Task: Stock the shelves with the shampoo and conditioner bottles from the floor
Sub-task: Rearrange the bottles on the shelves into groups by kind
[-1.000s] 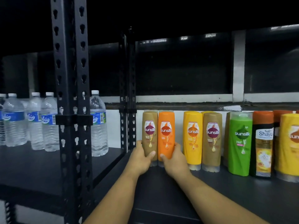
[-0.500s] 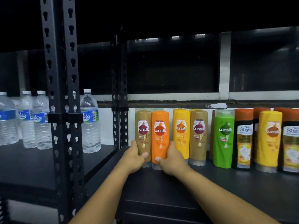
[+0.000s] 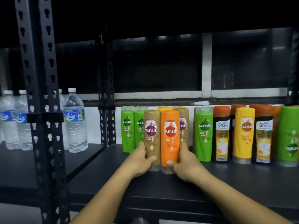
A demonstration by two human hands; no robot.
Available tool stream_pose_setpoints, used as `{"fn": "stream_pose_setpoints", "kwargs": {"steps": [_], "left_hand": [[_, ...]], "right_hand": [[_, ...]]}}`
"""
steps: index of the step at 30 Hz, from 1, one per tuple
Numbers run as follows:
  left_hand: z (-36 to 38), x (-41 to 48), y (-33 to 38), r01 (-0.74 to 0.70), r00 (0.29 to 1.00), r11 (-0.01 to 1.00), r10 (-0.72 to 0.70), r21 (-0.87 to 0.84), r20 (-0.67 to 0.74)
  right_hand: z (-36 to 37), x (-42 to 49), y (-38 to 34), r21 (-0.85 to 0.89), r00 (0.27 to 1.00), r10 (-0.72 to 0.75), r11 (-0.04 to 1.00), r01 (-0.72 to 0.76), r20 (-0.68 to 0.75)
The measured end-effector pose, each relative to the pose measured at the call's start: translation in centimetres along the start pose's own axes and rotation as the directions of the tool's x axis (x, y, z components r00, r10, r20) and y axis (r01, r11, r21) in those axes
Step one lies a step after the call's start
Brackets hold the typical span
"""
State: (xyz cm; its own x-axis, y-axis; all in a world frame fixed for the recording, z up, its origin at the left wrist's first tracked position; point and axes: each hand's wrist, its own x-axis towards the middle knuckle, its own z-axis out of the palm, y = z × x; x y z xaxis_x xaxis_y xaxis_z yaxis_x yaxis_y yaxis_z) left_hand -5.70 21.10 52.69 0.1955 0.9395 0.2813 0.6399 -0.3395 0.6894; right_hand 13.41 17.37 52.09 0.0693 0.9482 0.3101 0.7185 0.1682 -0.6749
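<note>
The brown bottle (image 3: 152,135) and the orange bottle (image 3: 170,135) were side by side and touching, over the dark shelf (image 3: 226,180), just in front of the back row. Both were upright, long axis vertical, clear caps down and labels facing the camera. The left hand (image 3: 139,160) was curled round the brown bottle's lower part, thumb (image 3: 151,159) across its front. The right hand (image 3: 186,164) wrapped the orange bottle likewise, thumb (image 3: 170,163) on its front. Green bottles (image 3: 127,130) stood behind on the left, and water bottles (image 3: 75,120) stood in the neighbouring bay.
</note>
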Motion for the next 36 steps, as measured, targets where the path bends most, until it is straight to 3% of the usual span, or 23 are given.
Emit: {"fn": "stream_pose_setpoints", "kwargs": {"steps": [18, 23, 28, 31, 36], "left_hand": [[5.8, 1.2, 3.2, -0.015, 0.998, 0.993, 0.023, 0.119, -0.060], [4.6, -1.3, 2.7, -0.027, 1.000, 0.941, 0.022, 0.337, 0.017], [3.5, -4.8, 3.1, -0.150, 0.979, 0.909, 0.083, 0.390, 0.185], [3.6, -5.8, 4.6, -0.297, 0.928, 0.881, 0.176, 0.369, 0.327], [7.1, -5.1, 7.3, -0.458, 0.845, 0.826, 0.289, 0.328, 0.451]], "right_hand": [[-3.2, -0.6, 4.7, -0.107, 0.991, 0.029, 0.993, -0.043, -0.133], [-4.6, -1.7, 5.7, -0.448, 0.999, 0.041, 0.893, -0.049, -0.027], [-7.9, -3.8, 7.1, -0.429, 0.978, 0.068, 0.903, 0.024, 0.197], [-10.0, -5.1, 7.3, -0.459, 0.946, 0.094, 0.886, 0.063, 0.311], [-11.3, -5.5, 9.6, -0.531, 0.929, 0.106, 0.841, 0.107, 0.354]]}}
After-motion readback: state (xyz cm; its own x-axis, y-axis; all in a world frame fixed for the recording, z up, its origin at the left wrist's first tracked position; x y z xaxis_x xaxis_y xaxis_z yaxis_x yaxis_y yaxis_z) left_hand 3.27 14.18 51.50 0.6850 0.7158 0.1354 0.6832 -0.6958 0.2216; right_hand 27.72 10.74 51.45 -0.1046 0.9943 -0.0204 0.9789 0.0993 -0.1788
